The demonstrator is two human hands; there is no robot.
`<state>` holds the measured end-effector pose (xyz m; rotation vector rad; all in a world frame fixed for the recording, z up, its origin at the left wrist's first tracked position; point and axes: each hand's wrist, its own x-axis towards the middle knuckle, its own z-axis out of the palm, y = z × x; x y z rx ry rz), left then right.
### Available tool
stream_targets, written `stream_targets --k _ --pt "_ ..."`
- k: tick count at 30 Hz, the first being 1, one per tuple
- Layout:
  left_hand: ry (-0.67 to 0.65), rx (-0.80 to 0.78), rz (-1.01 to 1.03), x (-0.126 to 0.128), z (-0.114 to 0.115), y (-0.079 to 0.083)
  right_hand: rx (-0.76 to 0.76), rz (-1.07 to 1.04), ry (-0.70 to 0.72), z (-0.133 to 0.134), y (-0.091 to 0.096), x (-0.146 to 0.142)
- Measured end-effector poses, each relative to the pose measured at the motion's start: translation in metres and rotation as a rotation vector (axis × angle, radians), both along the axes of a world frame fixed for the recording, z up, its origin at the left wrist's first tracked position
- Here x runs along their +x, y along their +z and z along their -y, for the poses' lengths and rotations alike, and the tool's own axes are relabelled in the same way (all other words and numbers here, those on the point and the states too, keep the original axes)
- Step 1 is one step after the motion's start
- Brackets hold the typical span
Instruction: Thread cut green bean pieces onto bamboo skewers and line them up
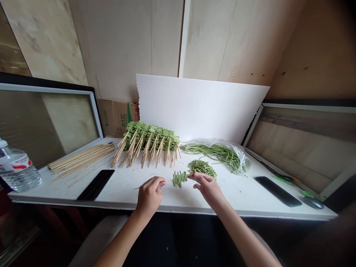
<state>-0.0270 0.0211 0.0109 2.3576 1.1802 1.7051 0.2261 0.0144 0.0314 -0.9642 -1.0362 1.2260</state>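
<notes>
My left hand [150,194] is closed in a pinch round a thin bamboo skewer [168,180], whose tail sticks out behind the fist to the left. Several short green bean pieces [180,178] sit side by side across the skewer, between my two hands. At the far end of that row, my right hand [207,186] pinches a small brownish thing too small to make out. A pile of cut bean pieces [203,167] lies just behind the right hand. Farther back at the left is a large stack of finished bean skewers [151,135], their bare sticks pointing toward me.
Loose bamboo skewers [83,157] and a black phone [96,184] lie left, near a water bottle [19,167]. Long beans in a plastic bag [222,154] rest back right. A dark flat object [278,191] and a mouse [313,202] lie right. A white foam board [203,107] stands behind.
</notes>
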Motion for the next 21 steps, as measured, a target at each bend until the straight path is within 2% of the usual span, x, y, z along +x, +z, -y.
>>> stream_targets --k 8,13,21 --pt "0.005 0.022 -0.013 -0.002 -0.003 -0.006 -0.009 0.039 0.011 0.003 0.000 -0.001" --pt "0.027 -0.033 0.032 -0.001 -0.004 -0.006 -0.027 -0.056 0.008 0.002 -0.001 -0.004" --pt "0.012 0.020 0.028 0.003 -0.002 -0.006 -0.007 -0.001 -0.175 0.002 -0.007 -0.010"
